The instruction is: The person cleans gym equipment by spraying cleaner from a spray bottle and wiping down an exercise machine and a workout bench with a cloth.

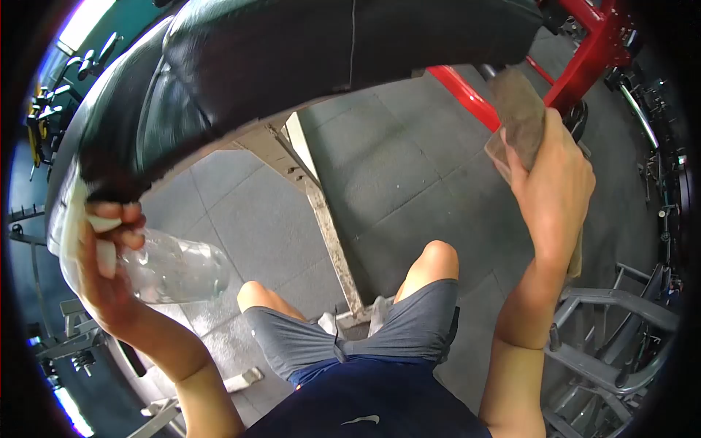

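Observation:
My left hand (109,263) is at the left under the end of a black padded bench (270,66), its fingers curled round a clear plastic bottle (179,269) that lies sideways. Something whitish shows between those fingers; what it is I cannot make out. On the right, my right hand (551,175) grips a brownish cloth (517,109), which is blurred and hangs partly behind the wrist. The cloth's upper end is close to the right end of the pad.
Below the pad a pale, worn metal frame (328,233) runs down between my legs. A red metal frame (591,55) stands at the upper right, grey gym equipment (621,310) at the lower right. Dark floor tiles (387,160) lie beneath.

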`<action>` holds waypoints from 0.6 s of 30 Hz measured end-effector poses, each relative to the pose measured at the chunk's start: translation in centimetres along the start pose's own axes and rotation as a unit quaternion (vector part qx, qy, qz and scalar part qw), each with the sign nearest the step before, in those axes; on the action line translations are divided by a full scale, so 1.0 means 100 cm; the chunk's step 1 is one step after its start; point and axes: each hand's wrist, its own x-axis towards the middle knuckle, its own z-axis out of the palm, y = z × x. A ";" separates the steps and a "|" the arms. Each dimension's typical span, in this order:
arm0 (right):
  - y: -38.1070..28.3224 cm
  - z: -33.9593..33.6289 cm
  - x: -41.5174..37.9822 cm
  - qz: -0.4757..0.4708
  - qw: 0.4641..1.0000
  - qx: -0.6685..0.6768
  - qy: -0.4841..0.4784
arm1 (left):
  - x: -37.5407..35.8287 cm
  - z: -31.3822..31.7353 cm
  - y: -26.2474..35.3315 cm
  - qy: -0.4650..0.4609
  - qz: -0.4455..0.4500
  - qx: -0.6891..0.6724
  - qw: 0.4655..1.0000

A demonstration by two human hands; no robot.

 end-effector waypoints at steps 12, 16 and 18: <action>0.047 -0.037 -0.053 -0.097 0.989 0.081 -0.077 | 0.009 0.006 -0.004 -0.015 -0.014 -0.007 1.000; 0.022 -0.023 -0.008 -0.064 0.994 0.013 -0.092 | 0.011 0.003 -0.012 -0.014 -0.007 -0.008 1.000; -0.003 -0.017 0.019 -0.067 0.994 -0.005 -0.088 | 0.012 -0.002 -0.018 -0.004 0.003 0.025 1.000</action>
